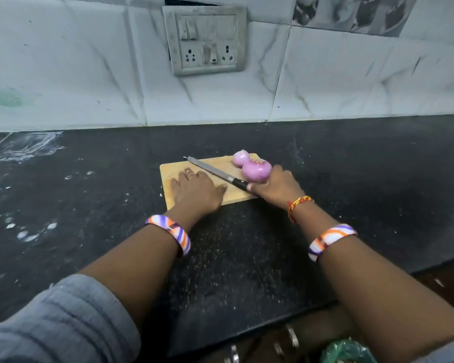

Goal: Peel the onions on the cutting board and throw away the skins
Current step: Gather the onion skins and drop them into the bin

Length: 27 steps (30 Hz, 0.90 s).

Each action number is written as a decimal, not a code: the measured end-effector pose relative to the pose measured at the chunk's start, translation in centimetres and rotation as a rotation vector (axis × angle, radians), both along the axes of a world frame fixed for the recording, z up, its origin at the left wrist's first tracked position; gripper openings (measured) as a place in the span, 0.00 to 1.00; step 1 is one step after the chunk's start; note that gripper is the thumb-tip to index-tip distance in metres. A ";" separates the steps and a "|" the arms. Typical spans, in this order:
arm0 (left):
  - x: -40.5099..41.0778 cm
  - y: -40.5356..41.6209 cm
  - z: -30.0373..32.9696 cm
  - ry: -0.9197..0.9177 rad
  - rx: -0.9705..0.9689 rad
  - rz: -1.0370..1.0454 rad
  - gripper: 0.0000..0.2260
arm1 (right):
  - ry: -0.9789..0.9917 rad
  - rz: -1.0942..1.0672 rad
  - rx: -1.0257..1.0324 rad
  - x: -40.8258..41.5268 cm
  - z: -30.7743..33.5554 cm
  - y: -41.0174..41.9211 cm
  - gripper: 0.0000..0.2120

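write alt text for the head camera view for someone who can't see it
Two peeled purple onions sit at the far right of a wooden cutting board on a black counter. The left hand lies flat on the board; the right hand rests on a knife handle beside the nearer onion, blade pointing far-left.

Two onions (249, 167) sit on the cutting board's (173, 171) far right corner (knife (215, 172) lying left).
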<state>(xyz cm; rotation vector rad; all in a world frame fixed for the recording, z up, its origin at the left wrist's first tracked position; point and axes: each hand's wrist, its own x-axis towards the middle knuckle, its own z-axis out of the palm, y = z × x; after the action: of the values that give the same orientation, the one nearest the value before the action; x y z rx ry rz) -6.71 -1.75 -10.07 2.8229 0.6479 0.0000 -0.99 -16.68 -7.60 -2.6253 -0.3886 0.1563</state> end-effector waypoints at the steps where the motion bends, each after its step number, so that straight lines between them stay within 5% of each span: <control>1: 0.7 0.6 -0.4 0.050 0.006 0.010 0.32 | 0.015 0.003 -0.014 0.1 -0.3 0.3 0.34; 10: 1.3 5.5 -1.9 0.160 0.056 -0.026 0.32 | -0.261 0.164 -0.192 -3.1 -1.5 6.0 0.20; 16: -0.3 7.1 -2.0 0.101 0.041 0.000 0.26 | -0.368 0.355 -0.166 -4.8 -1.7 9.6 0.16; 19: -0.9 7.4 -1.4 -0.034 -0.132 0.030 0.22 | -0.377 0.451 -0.132 -5.5 -1.4 10.6 0.14; 22: -1.6 7.6 -0.7 -0.224 -0.247 0.104 0.19 | -0.350 0.518 -0.099 -6.1 -1.1 11.3 0.16; 27: -0.3 7.9 -0.8 -0.119 -0.122 0.046 0.23 | -0.363 0.500 -0.141 -3.4 0.5 10.1 0.24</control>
<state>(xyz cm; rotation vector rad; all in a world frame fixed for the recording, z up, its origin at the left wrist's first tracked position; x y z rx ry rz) -7.01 6.15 -10.91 2.6670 0.6619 0.1313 -4.37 -6.56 -7.14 -2.6362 -1.1953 -0.1409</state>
